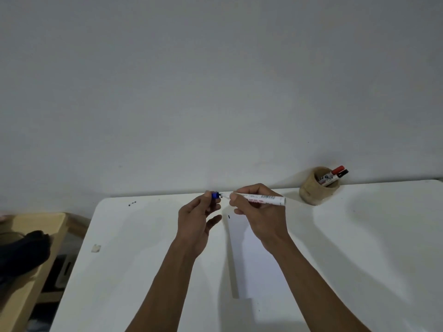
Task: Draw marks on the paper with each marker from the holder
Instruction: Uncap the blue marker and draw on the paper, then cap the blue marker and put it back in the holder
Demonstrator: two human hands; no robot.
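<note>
I see the right hand [257,212] gripping the marker [263,198], left hand [199,219] pinching its blue cap [215,195] (just apart), above the paper [254,259]

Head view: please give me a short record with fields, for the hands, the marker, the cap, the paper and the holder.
left hand: pinches the blue cap
right hand: grips the white marker
cap state: off, close to the marker tip
paper: flat on the white table, one small dark mark near its top left corner
holder: at the far table edge, holds a red-capped and a black-capped marker
</note>
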